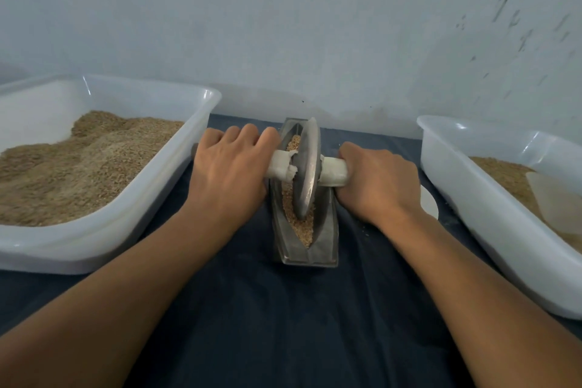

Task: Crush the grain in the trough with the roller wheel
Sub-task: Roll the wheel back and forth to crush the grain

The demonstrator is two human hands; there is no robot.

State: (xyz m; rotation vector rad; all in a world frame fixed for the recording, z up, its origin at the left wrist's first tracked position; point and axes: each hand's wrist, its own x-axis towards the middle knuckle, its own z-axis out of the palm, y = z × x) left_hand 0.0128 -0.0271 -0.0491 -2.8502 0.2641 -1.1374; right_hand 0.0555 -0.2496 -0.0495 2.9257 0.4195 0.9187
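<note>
Wheel [306, 167] seemingly midway between hands.

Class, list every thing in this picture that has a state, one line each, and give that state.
Trough: upright on the cloth, holding grain.
Grain: lying along the trough channel.
Wheel: on edge in the trough, resting in the grain.
Left hand: grips the left handle.
Right hand: grips the right handle.
Left tub: heaped with grain.
Right tub: partly filled.

Dark blue cloth-covered surface [283, 324] carries a metal trough [327, 239] between both sets of fingers, one white grain tub [176, 179] outboard of each [472, 214], and a white disc [430, 203].
</note>
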